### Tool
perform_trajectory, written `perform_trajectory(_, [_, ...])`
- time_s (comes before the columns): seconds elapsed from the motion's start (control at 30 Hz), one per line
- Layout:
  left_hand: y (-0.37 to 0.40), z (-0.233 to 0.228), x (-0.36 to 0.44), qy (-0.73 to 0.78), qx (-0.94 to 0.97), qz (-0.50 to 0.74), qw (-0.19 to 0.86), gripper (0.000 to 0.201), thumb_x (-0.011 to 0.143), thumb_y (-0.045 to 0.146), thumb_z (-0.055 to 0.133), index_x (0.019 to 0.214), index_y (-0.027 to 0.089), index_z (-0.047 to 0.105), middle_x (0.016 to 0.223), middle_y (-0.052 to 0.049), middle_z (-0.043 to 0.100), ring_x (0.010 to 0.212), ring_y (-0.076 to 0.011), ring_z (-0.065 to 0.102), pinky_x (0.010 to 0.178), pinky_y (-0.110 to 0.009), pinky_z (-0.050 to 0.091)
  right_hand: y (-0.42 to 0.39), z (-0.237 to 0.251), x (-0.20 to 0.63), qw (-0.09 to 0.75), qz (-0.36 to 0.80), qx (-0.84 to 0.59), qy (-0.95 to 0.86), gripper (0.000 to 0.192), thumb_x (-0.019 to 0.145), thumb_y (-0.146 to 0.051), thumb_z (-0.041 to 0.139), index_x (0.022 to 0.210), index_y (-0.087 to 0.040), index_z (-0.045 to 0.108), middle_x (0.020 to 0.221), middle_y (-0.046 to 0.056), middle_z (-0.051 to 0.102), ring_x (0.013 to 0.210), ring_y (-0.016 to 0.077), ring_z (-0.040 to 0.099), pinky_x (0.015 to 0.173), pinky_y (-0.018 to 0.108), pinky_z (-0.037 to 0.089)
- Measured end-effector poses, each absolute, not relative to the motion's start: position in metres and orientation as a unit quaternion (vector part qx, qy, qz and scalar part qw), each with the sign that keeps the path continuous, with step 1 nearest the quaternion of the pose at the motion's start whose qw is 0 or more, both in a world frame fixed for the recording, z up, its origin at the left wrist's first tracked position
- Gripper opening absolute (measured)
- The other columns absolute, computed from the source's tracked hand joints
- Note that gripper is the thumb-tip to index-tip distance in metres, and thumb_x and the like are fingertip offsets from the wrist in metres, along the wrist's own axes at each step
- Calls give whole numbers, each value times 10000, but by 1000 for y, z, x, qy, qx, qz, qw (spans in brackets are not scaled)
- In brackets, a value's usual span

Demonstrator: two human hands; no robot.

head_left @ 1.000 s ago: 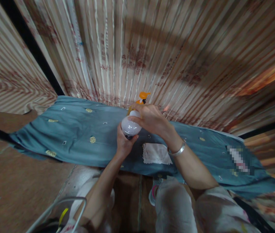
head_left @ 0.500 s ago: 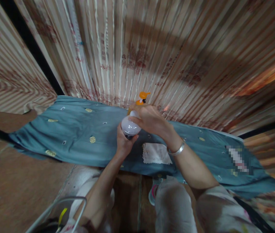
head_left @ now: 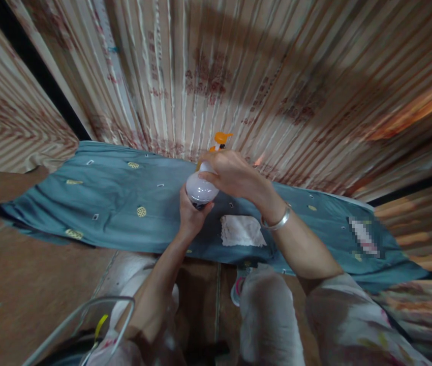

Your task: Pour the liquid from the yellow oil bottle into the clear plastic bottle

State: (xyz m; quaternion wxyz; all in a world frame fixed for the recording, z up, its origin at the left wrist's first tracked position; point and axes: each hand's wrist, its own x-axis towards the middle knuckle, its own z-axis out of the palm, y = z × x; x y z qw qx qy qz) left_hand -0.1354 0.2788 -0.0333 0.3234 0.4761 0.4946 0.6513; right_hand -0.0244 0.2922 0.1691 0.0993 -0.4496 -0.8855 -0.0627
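A left hand (head_left: 190,216) grips the dark base of a white bulb (head_left: 199,188) from below, while the right hand (head_left: 235,176) closes its fingers (head_left: 210,175) over the dome; a white cloth (head_left: 241,231) lies just beneath the right wrist.

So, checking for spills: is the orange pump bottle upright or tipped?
Upright: the orange pump bottle has its pump head on top, behind the right hand.

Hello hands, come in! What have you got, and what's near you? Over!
Left hand grips white bulb from below. Right hand wraps its top. White cloth beside, orange pump bottle behind, both on blue fabric.
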Motion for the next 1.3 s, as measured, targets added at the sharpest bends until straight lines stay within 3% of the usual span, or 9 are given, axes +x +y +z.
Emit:
perform_trajectory(0.2, [280, -37, -135, 497, 487, 648, 309, 982, 585, 224, 971, 1441, 194, 488, 1372, -166, 689, 1288, -344, 695, 1124, -487, 555, 279, 177, 13, 243, -5, -418, -875, 412, 986, -213, 678, 1398, -213, 694, 1325, 93, 793, 1260, 307, 725, 1077, 451, 565])
perform_trajectory(0.37, [281, -40, -136, 501, 507, 641, 285, 975, 607, 245, 974, 1447, 189, 482, 1408, -161, 677, 1329, -335, 675, 1156, -465, 533, 239, 116, 53, 318, 55, -485, -813, 419, 994, -293, 695, 1407, -223, 698, 1352, 104, 793, 1216, 294, 761, 1059, 465, 604])
perform_trajectory(0.47, [282, -41, -137, 509, 515, 632, 278, 995, 609, 259, 977, 1463, 172, 474, 1420, -171, 668, 1344, -342, 670, 1162, -455, 531, 223, 60, 51, 235, 111, -568, -781, 396, 963, -227, 733, 1356, -179, 729, 1298, 142, 815, 1180, 306, 786, 1025, 444, 622])
perform_trajectory(0.6, [283, -41, -138, 514, 515, 629, 275, 1000, 611, 260, 968, 1472, 185, 464, 1432, -173, 667, 1340, -339, 678, 1163, -462, 531, 216, 6, 28, 112, 149, -608, -772, 398, 986, -164, 715, 1384, -143, 713, 1367, 184, 783, 1304, 307, 737, 1118, 434, 576])
perform_trajectory(0.97, [281, -40, -141, 526, 499, 626, 288, 1008, 600, 293, 975, 1460, 180, 462, 1419, -192, 675, 1340, -349, 685, 1161, -474, 537, 216, -24, -1, 37, 109, -605, -788, 239, 1010, -240, 720, 1220, -129, 747, 1202, 187, 809, 1201, 321, 733, 1069, 425, 577])
perform_trajectory(1.13, [278, -36, -140, 522, 496, 626, 300, 1032, 610, 284, 960, 1489, 164, 435, 1463, -222, 639, 1365, -366, 668, 1185, -501, 524, 228, -20, 18, 131, 95, -617, -770, 347, 1010, -259, 714, 1337, -141, 716, 1257, 177, 809, 1205, 326, 746, 1057, 447, 597])
perform_trajectory(1.3, [277, -35, -142, 509, 498, 633, 303, 1179, 604, 292, 975, 1594, 204, 342, 1661, -231, 479, 1568, -369, 489, 1321, -525, 366, 273, 8, 38, 331, 68, -609, -718, 536, 981, -333, 739, 1477, -158, 635, 1407, 204, 754, 1292, 342, 729, 1083, 489, 613])
